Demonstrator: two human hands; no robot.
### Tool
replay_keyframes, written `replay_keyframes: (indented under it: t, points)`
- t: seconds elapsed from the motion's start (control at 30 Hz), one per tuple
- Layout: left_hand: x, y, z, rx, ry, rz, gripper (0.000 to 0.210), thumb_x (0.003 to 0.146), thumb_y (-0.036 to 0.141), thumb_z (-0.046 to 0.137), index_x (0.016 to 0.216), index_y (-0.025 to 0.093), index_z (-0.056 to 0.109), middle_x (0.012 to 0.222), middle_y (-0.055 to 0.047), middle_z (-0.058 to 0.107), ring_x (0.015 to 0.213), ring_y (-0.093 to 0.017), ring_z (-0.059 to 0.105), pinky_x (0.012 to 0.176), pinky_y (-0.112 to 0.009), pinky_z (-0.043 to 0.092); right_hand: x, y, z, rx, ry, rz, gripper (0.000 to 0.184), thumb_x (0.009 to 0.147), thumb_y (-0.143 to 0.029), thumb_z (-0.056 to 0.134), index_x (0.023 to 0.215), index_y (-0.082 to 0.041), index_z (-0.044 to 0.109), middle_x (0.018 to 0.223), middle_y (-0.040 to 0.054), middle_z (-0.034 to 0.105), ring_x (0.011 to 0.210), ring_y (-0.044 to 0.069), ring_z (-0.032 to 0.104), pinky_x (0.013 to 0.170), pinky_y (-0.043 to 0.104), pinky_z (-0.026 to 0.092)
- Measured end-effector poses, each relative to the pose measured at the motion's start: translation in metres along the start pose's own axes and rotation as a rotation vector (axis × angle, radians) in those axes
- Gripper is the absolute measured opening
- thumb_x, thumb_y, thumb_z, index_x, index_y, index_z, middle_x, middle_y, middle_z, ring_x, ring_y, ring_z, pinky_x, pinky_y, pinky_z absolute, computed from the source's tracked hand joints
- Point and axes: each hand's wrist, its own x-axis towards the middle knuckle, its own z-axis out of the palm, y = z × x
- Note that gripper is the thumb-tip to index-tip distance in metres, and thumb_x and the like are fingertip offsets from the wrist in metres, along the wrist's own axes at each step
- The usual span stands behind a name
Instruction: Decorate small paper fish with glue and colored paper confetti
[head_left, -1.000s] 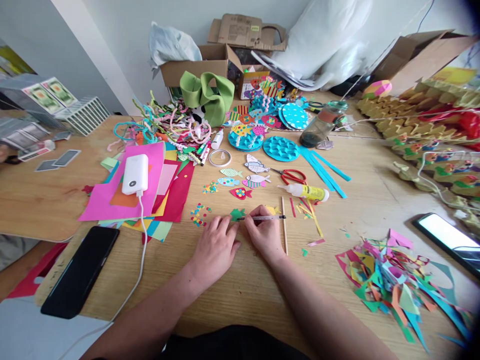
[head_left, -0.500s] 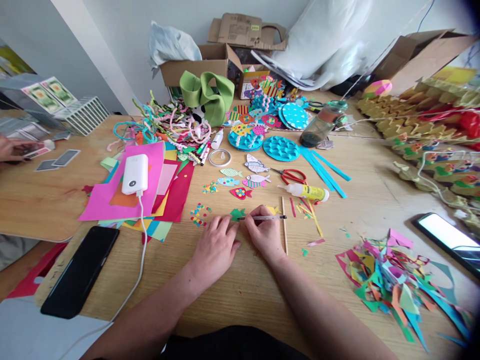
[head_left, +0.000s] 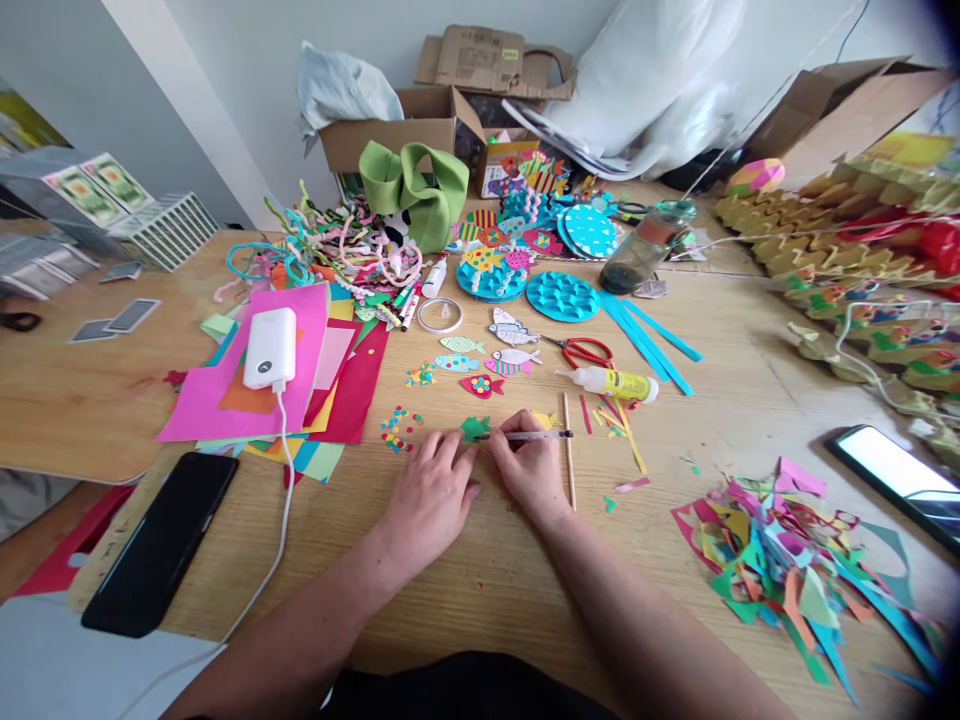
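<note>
My right hand [head_left: 529, 465] grips a pen [head_left: 536, 435] with a clear barrel and a black end, held low and almost level. Its tip meets a small green paper fish [head_left: 475, 429] on the table. My left hand [head_left: 435, 485] lies palm down beside the fish, fingers stretched out, fingertips at its lower left edge. A yellow paper piece [head_left: 546, 420] sits partly behind my right hand, and a thin wooden stick [head_left: 568, 450] lies to its right. Beyond are a red paper fish [head_left: 481, 386], a striped fish [head_left: 512, 361] and loose paper dots [head_left: 401, 430].
A glue bottle [head_left: 615, 384] and red-handled scissors [head_left: 589, 352] lie beyond my right hand. Paper scraps [head_left: 795, 560] are heaped at right. Left are coloured sheets [head_left: 202, 410], a power bank [head_left: 270, 347] with a cable and a black phone [head_left: 160, 545]. A glass jar [head_left: 649, 245] stands behind.
Another person's hand at the far left edge has gone out of view, along with the small box beneath it. My hands, the pen and the green fish look nearly unmoved.
</note>
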Motion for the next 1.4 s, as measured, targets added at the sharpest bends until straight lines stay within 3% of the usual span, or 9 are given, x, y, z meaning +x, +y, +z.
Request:
replay_keyframes:
  t: [0.5,0.8,1.07,1.4]
  points:
    - [-0.001,-0.001,0.002,-0.001,0.007,0.008,0.04,0.09,0.023,0.06,0.128,0.018,0.056,0.13,-0.012,0.055,0.119,-0.029,0.047,0.101,-0.046,0.044,-0.001,0.001,-0.001,0.013,0.021,0.006,0.019,0.074,-0.026,0.06,0.06,-0.024,0.045,0.052,-0.0047,0.048,0.049,0.012,0.042,0.048,0.026,0.034]
    - [0.0,-0.001,0.002,-0.017,0.016,0.012,0.038,0.09,0.024,0.06,0.128,0.017,0.056,0.13,-0.013,0.055,0.118,-0.029,0.048,0.1,-0.046,0.045,0.0,-0.002,-0.001,0.064,0.028,0.008,0.014,0.081,-0.033,0.061,0.071,-0.023,0.056,0.058,-0.0033,0.054,0.05,0.013,0.045,0.048,0.026,0.038]
    - [0.0,-0.001,0.001,-0.024,0.015,0.011,0.044,0.091,0.025,0.059,0.134,0.02,0.052,0.13,-0.012,0.055,0.117,-0.028,0.048,0.1,-0.046,0.045,0.0,-0.001,-0.002,0.124,0.017,0.035,0.01,0.079,-0.031,0.061,0.078,-0.022,0.059,0.065,-0.0005,0.061,0.055,0.013,0.052,0.05,0.026,0.042]
    - [-0.002,-0.002,0.01,0.014,0.076,0.02,0.043,0.092,0.036,0.06,0.132,0.022,0.055,0.129,-0.012,0.054,0.119,-0.03,0.046,0.099,-0.047,0.045,0.0,-0.002,-0.002,0.145,0.06,0.066,0.015,0.077,-0.034,0.063,0.074,-0.021,0.055,0.061,-0.0016,0.058,0.05,0.012,0.05,0.047,0.025,0.041]
